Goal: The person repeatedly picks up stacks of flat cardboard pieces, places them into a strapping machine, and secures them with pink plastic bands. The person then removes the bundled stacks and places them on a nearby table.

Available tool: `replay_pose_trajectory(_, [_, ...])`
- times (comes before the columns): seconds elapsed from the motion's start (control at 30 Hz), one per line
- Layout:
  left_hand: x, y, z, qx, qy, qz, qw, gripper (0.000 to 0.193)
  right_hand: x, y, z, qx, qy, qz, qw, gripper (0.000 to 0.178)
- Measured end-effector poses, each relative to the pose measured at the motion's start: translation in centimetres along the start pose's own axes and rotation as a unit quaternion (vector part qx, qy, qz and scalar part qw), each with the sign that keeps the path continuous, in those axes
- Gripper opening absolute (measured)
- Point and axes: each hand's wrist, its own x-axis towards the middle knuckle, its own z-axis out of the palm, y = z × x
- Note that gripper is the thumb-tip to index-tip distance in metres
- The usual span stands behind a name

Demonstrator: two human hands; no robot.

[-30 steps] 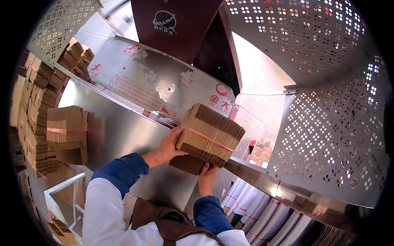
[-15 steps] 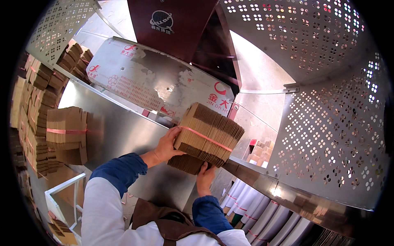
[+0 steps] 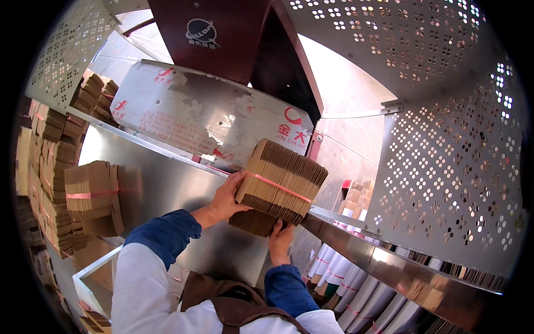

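A thick bundle of brown cardboard pieces (image 3: 286, 177), stacked on edge with a pink strap around it, is between my two hands over the metal table. My left hand (image 3: 225, 199) grips its left side, thumb towards the near face and fingers at the strap. My right hand (image 3: 281, 240) holds the near right lower edge, with its thumb up against the cardboard. The bundle's lower part shows darker beneath the strap. Its underside is hidden, so I cannot tell whether it rests on anything.
On the table (image 3: 161, 183) at the left stands another strapped cardboard bundle (image 3: 92, 192). More bundles (image 3: 53, 167) are piled beyond. A worn printed metal panel (image 3: 206, 111) lies ahead, below a maroon machine housing (image 3: 214, 33). Perforated metal guards (image 3: 445, 156) curve around the right; strapped white rolls (image 3: 356, 295) stand below.
The surroundings have shifted slightly in view, as my head has turned a little. The bundle and both hands keep nearly the same place and grip.
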Motion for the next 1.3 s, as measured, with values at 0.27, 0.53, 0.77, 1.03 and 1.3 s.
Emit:
replay_pose_trajectory(0.27, [0.2, -0.2, -0.1, -0.024, -0.009, -0.004, 1.0, 0.099, -0.1, -0.1, 0.2, 0.014, -0.004, 0.035, 0.999, 0.03])
replay_pose_trajectory(0.53, [0.1, 0.5, -1.1, 0.016, 0.001, 0.026, 1.0, 0.1, -0.1, -0.9, -0.5, -0.055, -0.047, 0.07, 0.995, 0.032])
replay_pose_trajectory(0.77, [-7.7, 5.2, -10.6, 0.233, -0.129, 0.154, 0.952, 0.092, -15.8, 1.9, 9.3, 0.092, -0.065, 0.149, 0.982, 0.024])
replay_pose_trajectory(1.03, [-8.5, 12.3, -7.8, 0.251, -0.341, 0.22, 0.879, 0.078, -18.8, -2.9, 11.7, 0.445, -0.176, 0.278, 0.833, 0.034])
replay_pose_trajectory(1.3, [-2.6, 10.2, -4.2, 0.155, -0.323, 0.278, 0.891, 0.066, -14.0, 0.4, 14.8, 0.554, -0.141, 0.286, 0.769, 0.04])
